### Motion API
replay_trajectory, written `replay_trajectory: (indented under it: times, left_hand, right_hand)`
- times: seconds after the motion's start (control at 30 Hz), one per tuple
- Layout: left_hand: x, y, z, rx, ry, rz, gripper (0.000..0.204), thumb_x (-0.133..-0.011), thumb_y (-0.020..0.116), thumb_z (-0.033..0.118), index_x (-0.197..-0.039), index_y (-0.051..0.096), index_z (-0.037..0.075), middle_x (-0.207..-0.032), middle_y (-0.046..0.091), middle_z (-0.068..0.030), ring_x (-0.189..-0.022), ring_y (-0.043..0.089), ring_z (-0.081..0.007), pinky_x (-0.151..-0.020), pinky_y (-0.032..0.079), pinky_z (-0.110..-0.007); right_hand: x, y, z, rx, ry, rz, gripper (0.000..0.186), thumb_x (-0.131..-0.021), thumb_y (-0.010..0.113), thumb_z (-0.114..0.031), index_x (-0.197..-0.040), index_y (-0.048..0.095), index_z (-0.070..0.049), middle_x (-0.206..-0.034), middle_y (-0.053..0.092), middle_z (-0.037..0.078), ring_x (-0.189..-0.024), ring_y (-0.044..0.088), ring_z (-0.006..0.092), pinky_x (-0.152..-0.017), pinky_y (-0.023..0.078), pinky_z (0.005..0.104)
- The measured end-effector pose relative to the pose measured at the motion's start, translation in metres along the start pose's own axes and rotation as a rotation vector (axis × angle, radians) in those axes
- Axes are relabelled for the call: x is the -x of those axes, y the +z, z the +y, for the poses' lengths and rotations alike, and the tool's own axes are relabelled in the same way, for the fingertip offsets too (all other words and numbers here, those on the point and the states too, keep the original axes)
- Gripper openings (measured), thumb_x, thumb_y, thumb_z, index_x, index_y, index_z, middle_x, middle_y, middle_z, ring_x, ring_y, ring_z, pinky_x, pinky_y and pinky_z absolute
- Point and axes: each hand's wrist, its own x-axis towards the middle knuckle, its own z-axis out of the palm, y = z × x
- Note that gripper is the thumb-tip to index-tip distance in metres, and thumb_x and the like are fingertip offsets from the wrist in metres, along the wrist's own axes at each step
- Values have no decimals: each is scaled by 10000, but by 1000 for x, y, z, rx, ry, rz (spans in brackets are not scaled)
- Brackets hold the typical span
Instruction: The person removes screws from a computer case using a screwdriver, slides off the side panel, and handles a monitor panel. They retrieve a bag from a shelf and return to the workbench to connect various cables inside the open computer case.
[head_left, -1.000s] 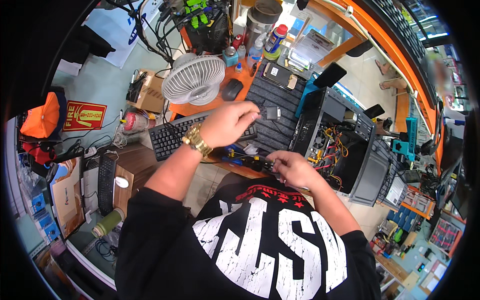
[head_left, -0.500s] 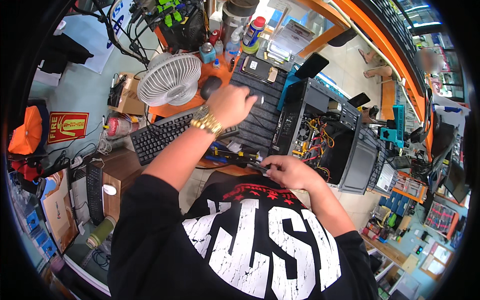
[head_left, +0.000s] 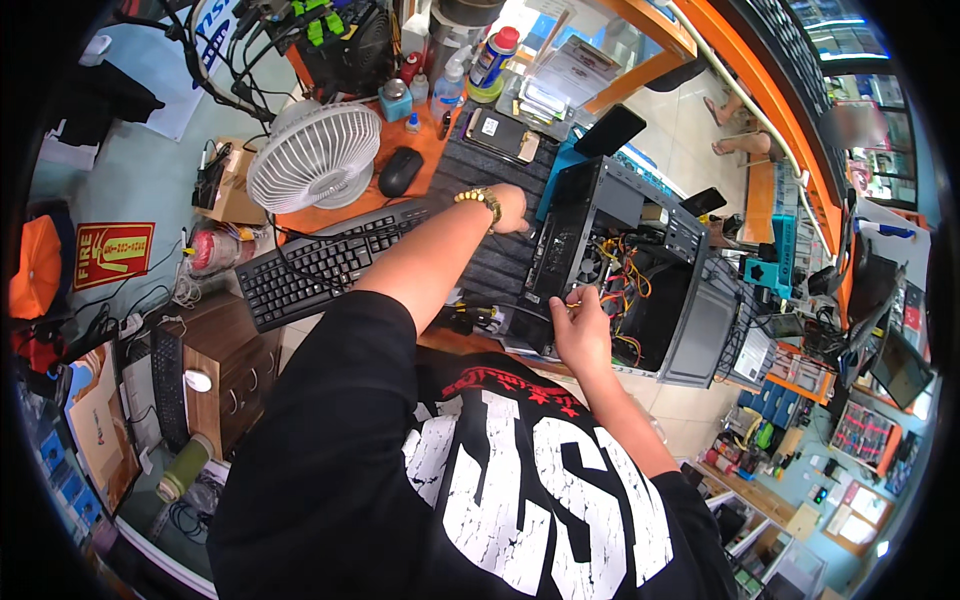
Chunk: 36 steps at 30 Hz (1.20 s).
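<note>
An open black computer case (head_left: 686, 310) lies on the workbench, coloured wires (head_left: 632, 290) and a small fan (head_left: 590, 268) showing inside. My left hand (head_left: 509, 208), with a gold bracelet on its wrist, is closed beside the case's back panel (head_left: 553, 245). What its fingers hold, if anything, is hidden. At the near end of that panel, my right hand (head_left: 584, 332) has its thumb and fingers curled against the case edge. Anything small between them cannot be made out. Dark ridged matting (head_left: 480, 262) lies under and beside my left arm.
A black keyboard (head_left: 330, 262), mouse (head_left: 401, 172) and white fan (head_left: 318, 170) are to the left. Bottles (head_left: 449, 85), a spray can (head_left: 494, 58) and phones (head_left: 500, 135) stand or lie behind. A dark phone (head_left: 612, 131) rests by the case's far corner. Wooden drawers (head_left: 235, 385) stand at lower left.
My left hand has moved right and nearer, to the case's back panel. My right hand has gone from the bench's front edge up to the case, and the mouse now shows fully.
</note>
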Motion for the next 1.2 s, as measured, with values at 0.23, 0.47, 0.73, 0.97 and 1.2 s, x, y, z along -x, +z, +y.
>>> replay_trajectory:
  times: [0.23, 0.47, 0.73, 0.97, 1.2]
  left_hand:
    - [-4, 27, 4, 72, 45, -65, 383, -978, 756, 372, -1164, 807, 40, -1089, 818, -160, -1050, 764, -322, -969, 582, -450]
    - [-11, 33, 4, 324, -72, -220, 315, -1016, 728, 298, -1119, 801, 9, -1051, 840, -92, -962, 776, -238, -889, 592, -409]
    - [-4, 30, 17, 463, -222, -305, 281, -1079, 676, 265, -1164, 760, 10, -1088, 825, -72, -927, 786, -180, -786, 612, -339]
    - [-6, 34, 19, 444, -216, -269, 263, -1080, 680, 267, -1177, 766, 38, -1092, 825, -57, -961, 790, -174, -785, 616, -345]
    - [-8, 31, 22, 356, -187, -287, 283, -1060, 707, 271, -1173, 776, 21, -1027, 817, -70, -890, 764, -181, -755, 610, -356]
  right_hand:
    - [-12, 12, 15, 68, -108, 42, 415, -1052, 714, -236, -1325, 540, 22, -799, 724, 232, -741, 721, 437, -700, 539, 536]
    - [-16, 3, 4, 213, -48, -116, 470, -1114, 568, -325, -1403, 466, 31, -1016, 749, 361, -988, 737, 551, -898, 563, 626]
    - [-20, 1, -2, 287, -39, -147, 453, -1122, 543, -332, -1329, 461, 62, -977, 751, 362, -953, 743, 556, -893, 574, 626]
    - [-21, -1, -5, 292, -89, -164, 381, -1122, 548, -285, -1222, 437, 66, -946, 726, 389, -908, 721, 589, -819, 568, 652]
    - [-24, 2, -1, 274, -104, -163, 379, -1127, 537, -277, -1203, 426, 77, -934, 716, 397, -906, 712, 598, -821, 562, 654]
